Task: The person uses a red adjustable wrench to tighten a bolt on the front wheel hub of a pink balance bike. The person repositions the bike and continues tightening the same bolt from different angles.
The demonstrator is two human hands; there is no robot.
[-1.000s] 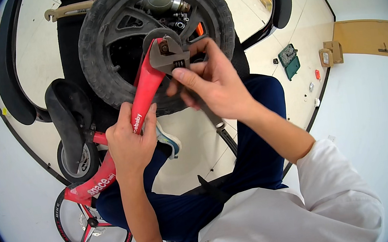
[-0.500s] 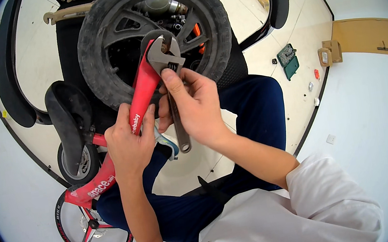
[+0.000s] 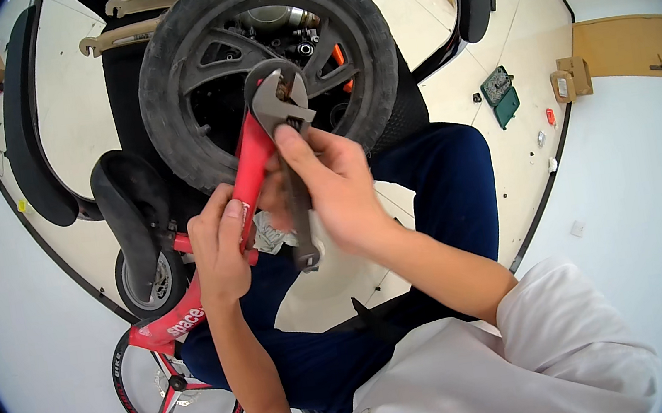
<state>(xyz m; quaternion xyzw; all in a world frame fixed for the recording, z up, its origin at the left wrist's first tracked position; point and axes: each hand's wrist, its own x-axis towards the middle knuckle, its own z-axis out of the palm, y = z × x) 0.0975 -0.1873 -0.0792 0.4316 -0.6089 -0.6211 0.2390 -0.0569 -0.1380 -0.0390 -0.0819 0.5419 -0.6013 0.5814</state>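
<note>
My left hand [image 3: 219,242] is wrapped around the tube of a red bicycle frame [image 3: 247,171], which slants up from the lower left. My right hand [image 3: 337,189] grips an adjustable wrench [image 3: 298,211], thumb pressed beside the adjusting screw. The wrench's jaws sit over the upper end of the red tube, around a small brownish part I cannot make out clearly. Right behind them is a wheel with a black tyre [image 3: 375,75]. The fingers behind the wrench handle are blurred.
A black saddle [image 3: 129,225] and a small wheel [image 3: 158,288] are at left, a three-spoke wheel [image 3: 177,384] below them. Tan metal arms [image 3: 121,38] lie by the tyre. Black armrests [image 3: 33,137] flank the seat. A green case [image 3: 506,106] and cardboard boxes [image 3: 571,79] stand at right.
The whole view has shifted slightly. The wrench handle hangs a little more upright and is blurred at its lower end. My left thumb has moved from beside the tube onto it.
</note>
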